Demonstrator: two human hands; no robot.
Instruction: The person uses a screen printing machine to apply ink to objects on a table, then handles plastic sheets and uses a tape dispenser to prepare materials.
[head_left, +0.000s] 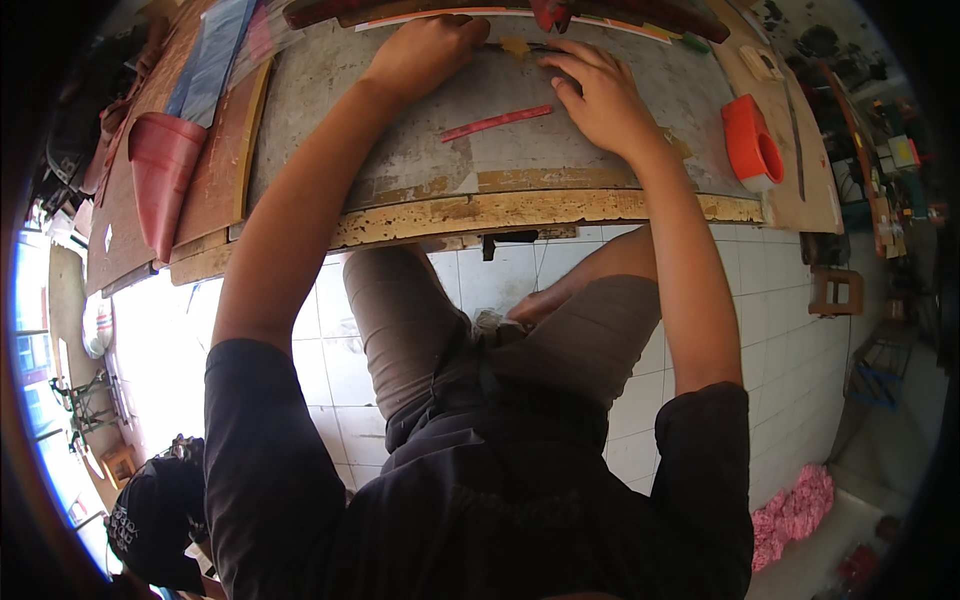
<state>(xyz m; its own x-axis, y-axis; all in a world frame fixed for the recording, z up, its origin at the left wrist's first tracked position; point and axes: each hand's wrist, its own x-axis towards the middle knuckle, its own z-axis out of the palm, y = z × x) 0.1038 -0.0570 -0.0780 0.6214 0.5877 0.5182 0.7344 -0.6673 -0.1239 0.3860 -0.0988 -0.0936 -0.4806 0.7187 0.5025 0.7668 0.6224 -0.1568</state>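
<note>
Pressing thin strip (pixel 520 46) flat on desk (pixel 560 205) far edge | left hand (pixel 425 50) closed on tool, steadying cut | right hand (pixel 597 92) fingers spread, pinning strip | red strip (pixel 497 122) spare between hands

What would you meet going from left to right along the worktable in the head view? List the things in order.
Red leather piece → left hand → red strip → right hand → orange tape dispenser.
</note>
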